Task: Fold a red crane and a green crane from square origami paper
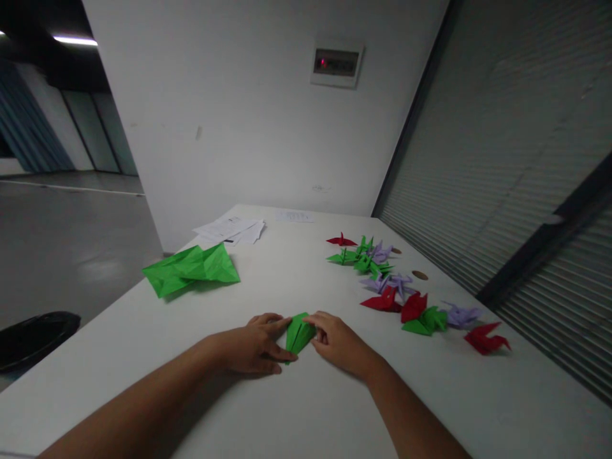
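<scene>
A small green piece of folded origami paper [299,334] lies on the white table in front of me, kite-shaped, with a crease line down its middle. My left hand [255,344] holds it from the left, index finger on the upper edge and thumb at the lower tip. On the other side, my right hand [337,341] grips the upper right edge with curled fingers, the index fingertip on top. Part of the right edge is hidden by those fingers.
Green unfolded sheets [194,271] lie at the left, before some printed papers [232,229]. Along the right stand several folded cranes, among them a red crane [486,338], a green crane [428,320] and a purple crane [461,315]. A black bin [38,335] stands beside the table.
</scene>
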Demonstrator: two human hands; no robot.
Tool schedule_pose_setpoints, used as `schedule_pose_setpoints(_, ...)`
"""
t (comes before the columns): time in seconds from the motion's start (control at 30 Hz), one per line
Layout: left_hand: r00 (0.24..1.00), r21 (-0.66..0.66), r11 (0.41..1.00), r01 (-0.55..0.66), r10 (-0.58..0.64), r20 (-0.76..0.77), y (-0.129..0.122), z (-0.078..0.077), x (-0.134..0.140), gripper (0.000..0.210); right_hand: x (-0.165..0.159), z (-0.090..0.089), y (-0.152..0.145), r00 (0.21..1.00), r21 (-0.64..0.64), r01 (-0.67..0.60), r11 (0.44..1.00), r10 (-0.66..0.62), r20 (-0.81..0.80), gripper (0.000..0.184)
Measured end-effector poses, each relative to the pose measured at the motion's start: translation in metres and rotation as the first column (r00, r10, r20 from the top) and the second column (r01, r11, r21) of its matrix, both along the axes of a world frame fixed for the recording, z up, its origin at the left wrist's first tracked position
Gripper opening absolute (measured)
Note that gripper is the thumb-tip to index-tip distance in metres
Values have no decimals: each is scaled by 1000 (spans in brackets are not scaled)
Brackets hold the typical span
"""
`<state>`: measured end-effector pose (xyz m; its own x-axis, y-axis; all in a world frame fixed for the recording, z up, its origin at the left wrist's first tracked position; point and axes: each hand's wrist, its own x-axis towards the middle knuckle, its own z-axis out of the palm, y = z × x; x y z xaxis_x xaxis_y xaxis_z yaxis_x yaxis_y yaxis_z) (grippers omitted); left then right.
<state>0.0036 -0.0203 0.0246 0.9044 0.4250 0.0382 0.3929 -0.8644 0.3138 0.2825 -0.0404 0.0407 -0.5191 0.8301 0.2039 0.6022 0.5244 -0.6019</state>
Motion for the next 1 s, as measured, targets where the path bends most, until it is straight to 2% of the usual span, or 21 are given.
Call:
schedule_pose_setpoints(0.2,1000,6,1000,3,-3,1,2,-3,0,46,6,-1,3,999,-14,-37,999,38,20,16)
schedule_pose_setpoints(0.33,1000,14,1000,27,-27,-11,2,2,1,47,10,3,4,996,-1,-69,998,69,53,1)
schedule_pose_setpoints(0.47,1000,14,1000,19,-19,-7,0,8,0,57,13,7,3,988,7,-134,991,133,84,14)
schedule_pose_setpoints(0.6,1000,34,999,-13,13,3,0,7,1,68,13,9,1,983,-2,-131,991,130,129,19)
schedule_pose_setpoints(0.77,999,149,988,-30,26,32,-2,3,13,70,11,6,0,981,23,-123,992,118,157,19)
schedule_pose_setpoints(1.0,996,303,952,-43,19,83,-8,7,26,62,13,-3,4,982,39,-120,992,113,151,19)
